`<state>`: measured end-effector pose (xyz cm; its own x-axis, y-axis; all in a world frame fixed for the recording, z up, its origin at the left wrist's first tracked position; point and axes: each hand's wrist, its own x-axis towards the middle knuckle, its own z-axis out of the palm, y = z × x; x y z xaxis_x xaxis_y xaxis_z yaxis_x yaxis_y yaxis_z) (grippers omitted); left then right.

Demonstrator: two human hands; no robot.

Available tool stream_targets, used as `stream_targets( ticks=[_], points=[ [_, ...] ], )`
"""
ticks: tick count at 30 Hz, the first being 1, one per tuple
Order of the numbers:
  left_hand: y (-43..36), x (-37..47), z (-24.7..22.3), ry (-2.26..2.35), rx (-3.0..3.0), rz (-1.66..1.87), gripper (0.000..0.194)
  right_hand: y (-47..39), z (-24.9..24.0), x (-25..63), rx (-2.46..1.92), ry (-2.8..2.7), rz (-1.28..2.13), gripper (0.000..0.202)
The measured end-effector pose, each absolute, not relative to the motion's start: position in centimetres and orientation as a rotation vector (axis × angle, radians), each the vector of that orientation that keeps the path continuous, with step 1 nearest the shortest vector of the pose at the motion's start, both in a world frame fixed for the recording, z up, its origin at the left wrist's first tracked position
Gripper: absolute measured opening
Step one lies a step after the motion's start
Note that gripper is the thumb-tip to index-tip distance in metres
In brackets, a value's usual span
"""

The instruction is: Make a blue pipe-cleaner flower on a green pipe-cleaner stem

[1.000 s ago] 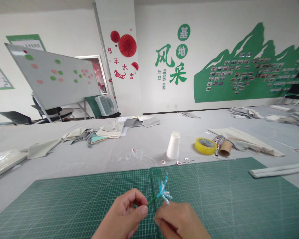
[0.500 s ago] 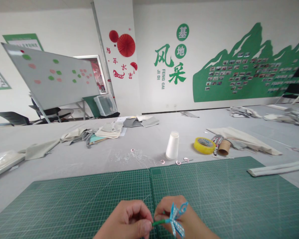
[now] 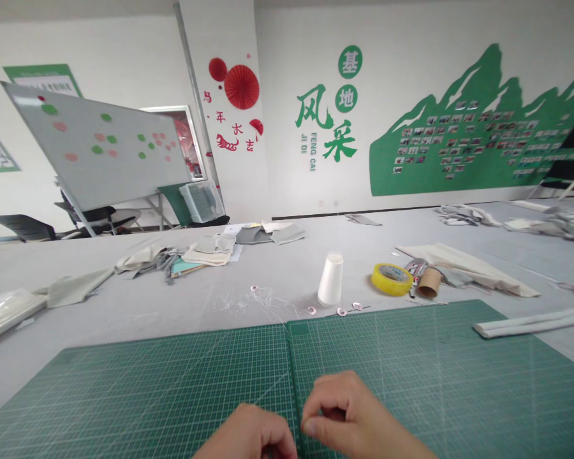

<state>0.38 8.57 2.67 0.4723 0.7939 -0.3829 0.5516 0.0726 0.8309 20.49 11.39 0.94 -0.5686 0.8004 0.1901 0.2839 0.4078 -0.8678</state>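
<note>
Low in the head view, my left hand [image 3: 251,435] is curled, its fingertips cut off by the bottom edge; whatever it holds is hidden. My right hand [image 3: 351,411] is just to the right, thumb and forefinger pinched together, and anything between them is too small to make out. Both hands are over two green cutting mats [image 3: 172,376] where the mats meet. The blue ribbon flower on a green stem, visible earlier, is out of sight now. Beyond the hands stands a white cone of thread [image 3: 331,280].
Pink rings [image 3: 342,312] and loose thread [image 3: 249,299] lie behind the mats. Right of the cone are a yellow tape roll [image 3: 391,280] and a brown cardboard tube [image 3: 429,284]. A folded cloth strip [image 3: 530,323] crosses the right mat; fabric pieces [image 3: 210,248] lie at the back left.
My left hand has dropped lower and turned, and the blue flower has gone from view. My right hand has separated slightly from the left and is still pinched.
</note>
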Motion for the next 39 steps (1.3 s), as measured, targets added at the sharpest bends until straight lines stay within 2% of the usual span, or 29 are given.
stream_targets(
  ticks=[6, 12, 18, 24, 31, 39],
  points=[
    [8.8, 0.8, 2.9, 1.426, 1.709, 0.236, 0.019, 10.7, 1.1, 20.5, -0.833, -2.224, 0.888, 0.015],
    [9.1, 0.6, 3.2, 1.490, 1.669, 0.460, 0.015, 10.0, 0.9, 20.5, -0.713, -2.383, 0.511, 0.030],
    [9.1, 0.3, 4.0, 1.452, 1.605, 0.592, 0.019, 10.1, -0.4, 19.8, -0.717, -2.287, 0.296, 0.044],
    [9.4, -0.2, 3.3, 1.413, 1.556, 0.661, 0.023, 10.3, -2.1, 19.2, -0.782, -2.187, 0.177, 0.048],
    [9.7, -0.6, 2.3, 1.380, 1.510, 0.714, 0.027, 10.3, -2.2, 19.4, -0.819, -2.233, 0.204, 0.039],
    [9.6, -1.0, 2.3, 1.282, 1.411, 0.719, 0.033, 10.3, -1.6, 19.6, -0.847, -2.289, 0.511, 0.024]
  ],
)
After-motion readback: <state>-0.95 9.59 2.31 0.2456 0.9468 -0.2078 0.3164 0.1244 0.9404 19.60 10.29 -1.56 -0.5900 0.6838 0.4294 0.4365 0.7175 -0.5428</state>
